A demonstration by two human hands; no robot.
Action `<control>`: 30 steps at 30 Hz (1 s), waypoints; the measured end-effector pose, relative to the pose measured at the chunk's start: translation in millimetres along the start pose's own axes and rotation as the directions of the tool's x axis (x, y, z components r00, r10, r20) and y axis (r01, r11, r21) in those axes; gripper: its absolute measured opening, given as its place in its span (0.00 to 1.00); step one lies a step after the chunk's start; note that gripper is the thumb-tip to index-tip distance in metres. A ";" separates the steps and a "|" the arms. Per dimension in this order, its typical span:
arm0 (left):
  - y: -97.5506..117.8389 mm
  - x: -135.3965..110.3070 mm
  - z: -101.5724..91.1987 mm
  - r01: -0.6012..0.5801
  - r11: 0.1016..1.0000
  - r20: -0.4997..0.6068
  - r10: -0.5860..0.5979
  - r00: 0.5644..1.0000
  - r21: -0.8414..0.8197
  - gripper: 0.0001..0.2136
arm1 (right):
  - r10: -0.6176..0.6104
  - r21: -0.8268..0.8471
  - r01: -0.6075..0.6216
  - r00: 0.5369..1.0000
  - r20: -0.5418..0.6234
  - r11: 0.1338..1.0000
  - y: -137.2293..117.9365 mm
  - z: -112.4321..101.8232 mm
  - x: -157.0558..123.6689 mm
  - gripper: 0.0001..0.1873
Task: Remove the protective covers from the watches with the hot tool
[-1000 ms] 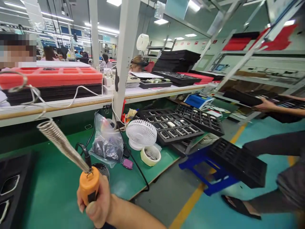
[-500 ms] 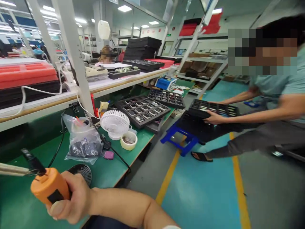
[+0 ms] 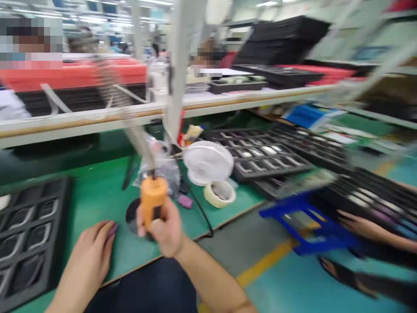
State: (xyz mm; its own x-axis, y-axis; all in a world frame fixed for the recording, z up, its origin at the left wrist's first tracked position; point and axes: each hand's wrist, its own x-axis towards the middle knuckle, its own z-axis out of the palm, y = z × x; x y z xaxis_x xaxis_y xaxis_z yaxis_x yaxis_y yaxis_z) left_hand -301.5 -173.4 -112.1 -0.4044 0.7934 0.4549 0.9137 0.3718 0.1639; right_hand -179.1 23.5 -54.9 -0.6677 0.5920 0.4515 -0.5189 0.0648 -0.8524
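The view is blurred by motion. My right hand [image 3: 164, 228] grips an orange-handled soldering iron [image 3: 153, 198] upright, and its coiled metal sleeve [image 3: 125, 113] rises towards the shelf. My left hand [image 3: 87, 256] hovers over the green bench mat [image 3: 87, 187], its fingertips pinched on a small purple piece [image 3: 112, 231]. Blur hides that piece's shape. A black mesh disc [image 3: 133, 216] lies partly behind my right hand. Beside my left hand is a black tray with phone-shaped recesses [image 3: 32, 232].
A white desk fan [image 3: 208, 163], a tape roll [image 3: 220, 193] and a plastic bag [image 3: 159, 174] stand on the mat. Device trays [image 3: 267, 154] lie beyond them. At right, a co-worker's hand [image 3: 361, 226] holds a black tray [image 3: 374, 200] above a blue stool [image 3: 309, 221].
My left hand has come into view. The iron has swung from pointing left to upright. The whole scene has shifted as my head turned, and the co-worker's tray is lower.
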 end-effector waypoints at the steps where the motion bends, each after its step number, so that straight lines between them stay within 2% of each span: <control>1: 6.6 -1.5 0.1 0.051 0.998 -0.022 -0.050 0.998 0.025 0.14 | 0.008 0.088 -0.015 0.997 0.072 0.996 1.5 -7.1 2.3 0.23; 4: 29.0 4.5 4.0 0.138 0.989 -0.043 -0.136 0.990 0.048 0.16 | 0.018 0.248 -0.045 0.993 0.113 0.968 8.9 -22.5 12.5 0.23; 8: 60.7 14.2 14.5 0.058 0.996 0.016 -0.057 0.998 -0.068 0.13 | 0.009 0.255 -0.034 0.995 0.099 0.966 16.2 -24.9 12.5 0.23; 10: 69.2 15.6 19.3 0.024 0.991 0.038 -0.020 0.999 -0.130 0.12 | 0.005 0.230 -0.025 0.996 0.089 0.973 18.4 -22.6 8.6 0.23; 14: 62.5 10.8 20.6 0.025 0.976 0.048 -0.015 0.999 -0.217 0.11 | 0.010 0.207 -0.026 0.997 0.077 0.978 17.4 -20.9 6.0 0.23; 18: 49.1 2.1 7.4 0.053 0.958 0.029 -0.047 0.998 -0.282 0.10 | 0.023 0.207 -0.034 0.998 0.053 0.978 12.2 -19.6 9.4 0.25; 21: 52.2 1.4 -2.9 0.054 0.935 0.004 -0.056 0.998 -0.351 0.12 | 0.071 0.187 -0.084 0.995 0.077 0.979 11.4 -7.6 6.0 0.26; 23: 59.8 3.6 -4.6 0.082 0.862 0.036 -0.074 0.997 -0.500 0.20 | 0.118 0.158 -0.139 0.984 0.135 0.978 12.5 6.7 0.5 0.28; 26: 69.7 5.6 3.0 0.174 0.659 0.103 -0.146 0.984 -0.731 0.30 | 0.172 0.077 -0.196 0.954 0.245 0.978 13.9 25.7 -5.9 0.31; 28: 70.3 3.2 11.2 0.229 0.565 0.120 -0.223 0.967 -0.793 0.28 | 0.205 -0.015 -0.211 0.929 0.309 0.977 12.8 27.5 -6.0 0.34; 30: 65.7 -3.4 17.1 0.295 0.493 0.152 -0.311 0.938 -0.818 0.25 | 0.244 -0.137 -0.210 0.910 0.334 0.968 10.6 17.3 -3.2 0.39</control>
State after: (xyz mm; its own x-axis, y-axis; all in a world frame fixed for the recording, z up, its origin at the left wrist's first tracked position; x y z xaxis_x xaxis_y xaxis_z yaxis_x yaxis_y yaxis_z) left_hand -240.8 -143.4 -117.8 -0.6693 0.7020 0.2432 0.3630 0.0234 0.9315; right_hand -191.7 8.3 -60.8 -0.9130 0.2860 0.2909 -0.2894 0.0486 -0.9560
